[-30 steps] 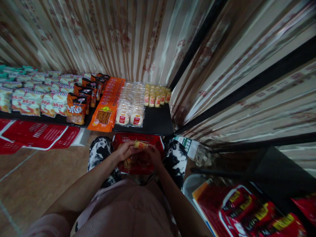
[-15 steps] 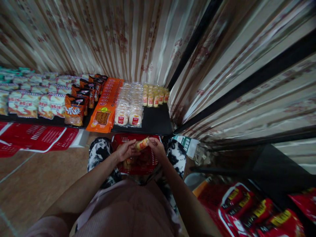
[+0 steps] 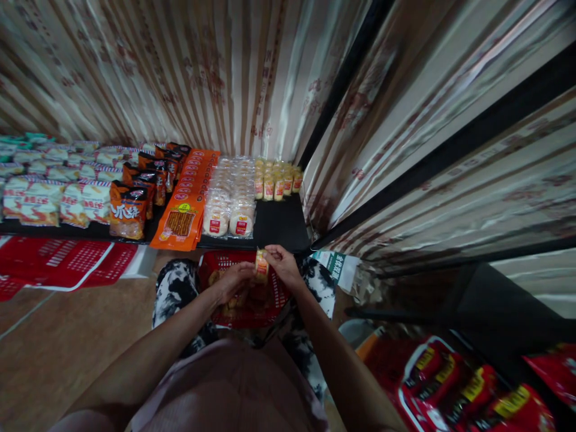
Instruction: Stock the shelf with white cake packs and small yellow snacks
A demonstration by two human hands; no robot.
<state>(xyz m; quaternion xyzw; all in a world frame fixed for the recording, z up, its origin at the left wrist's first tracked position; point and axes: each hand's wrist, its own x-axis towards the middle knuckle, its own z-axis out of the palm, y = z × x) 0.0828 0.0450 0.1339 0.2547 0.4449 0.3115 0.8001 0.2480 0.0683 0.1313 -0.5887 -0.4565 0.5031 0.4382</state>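
A small wrapped snack roll (image 3: 261,266), pale yellow with a red-orange label, stands upright between my hands above a red basket (image 3: 207,259). My right hand (image 3: 282,263) pinches it near its top right. The fingers of my left hand (image 3: 236,279) close on its left side. Inside the basket, between my knees, lie several more yellowish packs (image 3: 231,303), partly hidden by my left hand and forearm. On the black shelf (image 3: 281,225) ahead, similar yellow rolls (image 3: 269,188) stand in rows at the right end.
Left of the rolls are clear packs of round white crackers (image 3: 242,222), orange snack bags (image 3: 180,223), black-and-orange bags (image 3: 128,210) and white bags (image 3: 31,201). A black rail (image 3: 405,183) and curtain border the right. Red packs (image 3: 468,390) lie lower right; another red basket (image 3: 58,264) is left.
The snack roll has turned from lying sideways to upright, its label facing me. My right hand has shifted to its top. The view has moved slightly.
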